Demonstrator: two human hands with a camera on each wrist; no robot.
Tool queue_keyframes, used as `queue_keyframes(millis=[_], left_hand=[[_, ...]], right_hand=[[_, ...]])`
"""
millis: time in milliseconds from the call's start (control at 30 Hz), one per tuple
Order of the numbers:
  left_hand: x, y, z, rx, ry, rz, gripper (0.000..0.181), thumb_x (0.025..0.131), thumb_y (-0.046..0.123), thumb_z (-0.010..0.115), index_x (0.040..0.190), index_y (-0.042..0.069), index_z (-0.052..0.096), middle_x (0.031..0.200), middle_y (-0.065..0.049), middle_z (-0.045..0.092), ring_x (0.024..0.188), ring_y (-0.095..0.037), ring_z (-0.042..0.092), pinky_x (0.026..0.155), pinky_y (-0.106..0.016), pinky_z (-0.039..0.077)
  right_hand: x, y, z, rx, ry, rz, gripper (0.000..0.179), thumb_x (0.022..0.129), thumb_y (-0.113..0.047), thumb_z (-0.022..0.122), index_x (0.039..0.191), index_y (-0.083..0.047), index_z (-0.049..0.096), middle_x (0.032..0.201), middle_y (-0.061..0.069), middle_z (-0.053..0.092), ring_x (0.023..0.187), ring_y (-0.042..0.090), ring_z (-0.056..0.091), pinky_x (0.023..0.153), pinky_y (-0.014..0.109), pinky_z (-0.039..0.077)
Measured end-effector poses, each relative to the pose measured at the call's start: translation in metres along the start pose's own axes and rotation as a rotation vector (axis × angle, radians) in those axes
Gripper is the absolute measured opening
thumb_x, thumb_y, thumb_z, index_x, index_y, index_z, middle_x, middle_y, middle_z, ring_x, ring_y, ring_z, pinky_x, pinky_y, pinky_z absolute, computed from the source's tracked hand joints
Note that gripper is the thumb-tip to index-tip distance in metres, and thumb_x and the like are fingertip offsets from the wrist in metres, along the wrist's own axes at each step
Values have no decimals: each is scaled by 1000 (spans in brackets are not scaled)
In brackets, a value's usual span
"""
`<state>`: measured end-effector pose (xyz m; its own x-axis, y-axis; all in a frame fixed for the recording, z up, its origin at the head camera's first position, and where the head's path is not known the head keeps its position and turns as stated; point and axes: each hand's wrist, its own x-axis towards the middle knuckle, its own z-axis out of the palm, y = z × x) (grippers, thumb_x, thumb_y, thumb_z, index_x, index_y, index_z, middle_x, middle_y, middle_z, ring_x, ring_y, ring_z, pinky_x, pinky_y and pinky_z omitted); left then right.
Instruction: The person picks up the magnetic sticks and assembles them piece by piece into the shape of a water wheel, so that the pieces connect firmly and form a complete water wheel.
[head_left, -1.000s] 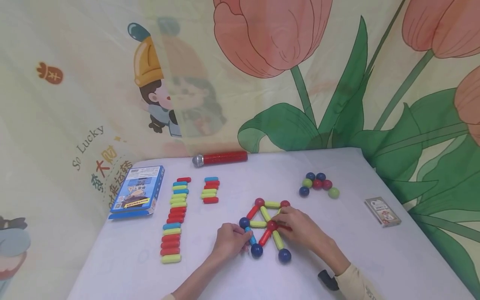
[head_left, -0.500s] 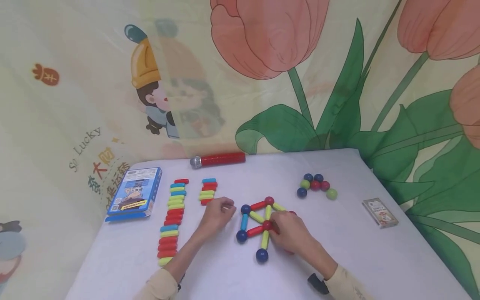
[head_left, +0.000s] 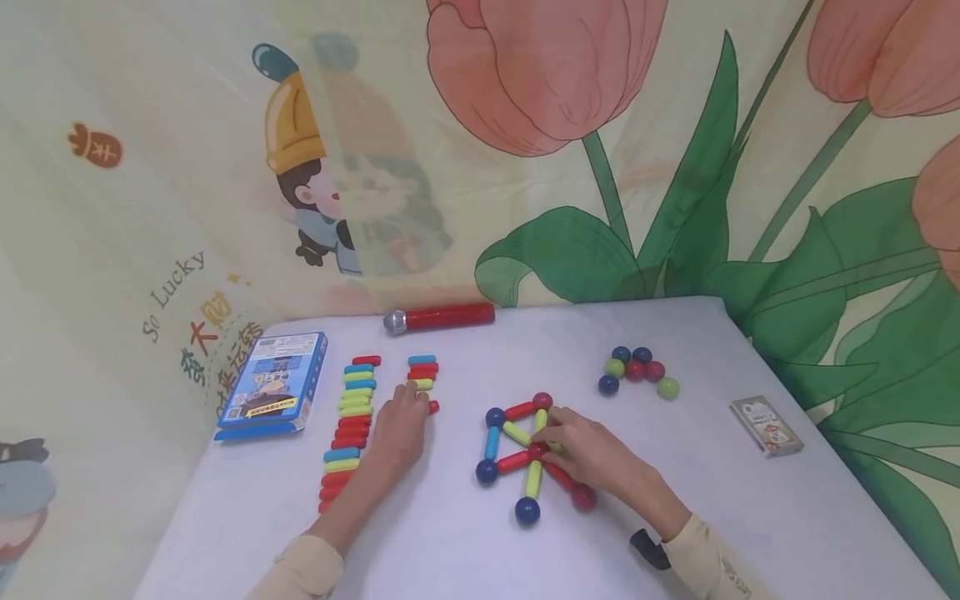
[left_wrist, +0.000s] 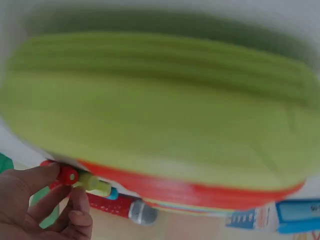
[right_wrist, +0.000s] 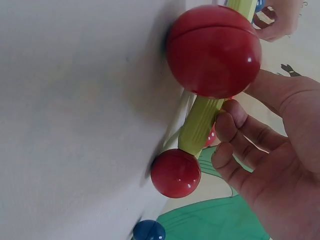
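My right hand [head_left: 588, 450] grips a flat frame of magnetic sticks and balls near its red middle ball [head_left: 537, 451]. In the right wrist view, fingertips meet a yellow stick [right_wrist: 197, 125] between two red balls, the nearer one [right_wrist: 215, 52] large in front of the thumb. Blue balls [head_left: 527, 511] sit at the frame's near and left corners. My left hand [head_left: 401, 425] reaches over the short row of loose sticks, its fingertips on the yellow ones. In the left wrist view, thumb and forefinger are at a red stick [left_wrist: 67, 175]; I cannot tell whether they pinch it.
A long column of red, yellow and blue sticks [head_left: 352, 421] lies left, beside a blue box [head_left: 273, 379]. A red microphone [head_left: 450, 316] lies at the back. Loose balls [head_left: 634, 370] cluster back right, with a small card box [head_left: 767, 425] beyond. A black object [head_left: 649, 548] lies near the right sleeve.
My left hand has let go of the frame's blue stick and moved left to the short row of sticks. The frame has turned clockwise under my right hand, which stays on it.
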<state>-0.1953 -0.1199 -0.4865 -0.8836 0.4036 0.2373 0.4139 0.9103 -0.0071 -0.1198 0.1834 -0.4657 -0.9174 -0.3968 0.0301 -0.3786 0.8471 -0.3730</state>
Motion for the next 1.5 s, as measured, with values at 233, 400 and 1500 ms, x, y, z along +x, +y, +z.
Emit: queue_keyframes(millis=[233, 400, 1500], left_hand=[[-5, 7, 0, 130, 60, 47, 55, 72, 21, 103, 116, -2, 78, 120, -18, 68, 112, -30, 62, 86, -38, 64], [-10, 5, 1, 144, 84, 61, 57, 71, 24, 103, 117, 1, 79, 120, -17, 71, 112, -31, 64, 88, -42, 63], [-58, 99, -25, -1119, -416, -650, 43, 90, 18, 90, 95, 5, 49, 65, -7, 72, 53, -16, 68, 55, -23, 39]], right_hand=[[0, -1, 3, -19, 26, 4, 34, 86, -16, 93, 119, -16, 83, 101, -4, 58, 94, 12, 57, 75, 21, 56], [1, 0, 4, -18, 29, -7, 34, 87, -17, 92, 119, -15, 83, 100, -3, 58, 93, 11, 56, 73, 20, 55], [1, -6, 7, -17, 49, 28, 34, 85, -16, 94, 117, -15, 82, 102, -5, 62, 96, 11, 59, 79, 22, 59]])
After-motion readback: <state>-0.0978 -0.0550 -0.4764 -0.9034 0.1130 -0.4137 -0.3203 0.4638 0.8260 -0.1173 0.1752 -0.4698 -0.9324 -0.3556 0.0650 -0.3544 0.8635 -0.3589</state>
